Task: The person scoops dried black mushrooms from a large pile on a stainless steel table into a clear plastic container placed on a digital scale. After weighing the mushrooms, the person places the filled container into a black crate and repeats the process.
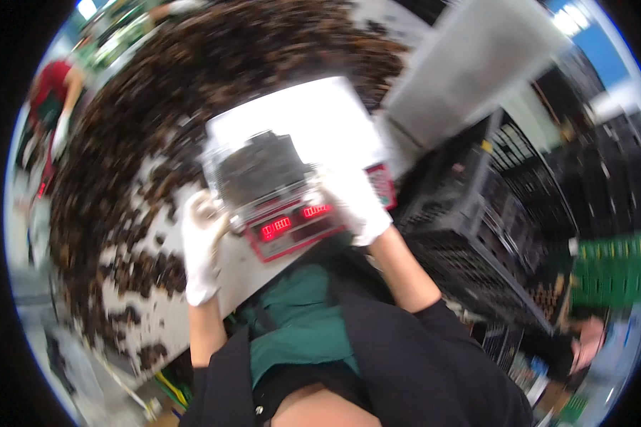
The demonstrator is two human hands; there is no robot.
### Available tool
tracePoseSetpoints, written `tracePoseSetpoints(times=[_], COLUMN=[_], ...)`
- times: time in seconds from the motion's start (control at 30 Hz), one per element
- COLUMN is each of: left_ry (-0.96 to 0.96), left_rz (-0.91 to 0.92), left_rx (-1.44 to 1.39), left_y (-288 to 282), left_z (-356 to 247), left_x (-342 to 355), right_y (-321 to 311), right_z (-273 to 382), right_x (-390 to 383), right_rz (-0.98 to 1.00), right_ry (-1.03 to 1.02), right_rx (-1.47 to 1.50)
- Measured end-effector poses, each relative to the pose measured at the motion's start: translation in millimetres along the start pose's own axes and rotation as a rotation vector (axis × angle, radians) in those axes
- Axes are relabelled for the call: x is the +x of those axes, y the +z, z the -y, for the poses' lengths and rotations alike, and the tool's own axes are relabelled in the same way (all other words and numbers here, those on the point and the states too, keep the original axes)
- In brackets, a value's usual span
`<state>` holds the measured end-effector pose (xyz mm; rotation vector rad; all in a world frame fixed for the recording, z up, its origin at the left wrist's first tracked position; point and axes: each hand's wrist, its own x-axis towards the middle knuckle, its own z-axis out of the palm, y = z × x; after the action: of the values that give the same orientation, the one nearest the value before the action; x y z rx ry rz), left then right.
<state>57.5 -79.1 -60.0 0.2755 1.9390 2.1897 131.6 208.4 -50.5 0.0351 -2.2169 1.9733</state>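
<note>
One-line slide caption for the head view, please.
Gloved left hand and right hand hold a clear, dark-filled container over a scale, beside a heap of brown pieces.

A pale work table [241,279] ran beneath the view, its edge slanting up from the lower left. To the right stood black slatted crates [470,220], with a green crate [614,270] near the rim and, below it, a blue-grey surface [635,345], probably the floor. A blue wall panel [609,57] showed at the upper right, beside a bright white light [571,19], while another lamp [86,8] glowed at the upper left.
</note>
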Motion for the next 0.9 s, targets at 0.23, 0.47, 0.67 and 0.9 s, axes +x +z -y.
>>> tracePoseSetpoints(times=[0.23, 0.47, 0.67, 0.9], left_ry=[0.036, 0.137, 0.083, -0.029], left_rz=[0.221, 0.040, -0.010, -0.101], left_rx=[-0.180, 0.088, 0.026, 0.075], left_y=[44, 16, -24, -38], left_z=[-12, -22, 11, 29], left_x=[-19, -1, 7, -4], right_y=[-23, -213, -350, -399], right_z=[96, 188, 165, 13], right_x=[-54, -188, -296, -299], right_rz=[-0.444, -0.906, -0.841, -0.409], right_ry=[0.094, 0.125, 0.310, 0.919], right_rx=[0.116, -0.194, -0.062, -0.234])
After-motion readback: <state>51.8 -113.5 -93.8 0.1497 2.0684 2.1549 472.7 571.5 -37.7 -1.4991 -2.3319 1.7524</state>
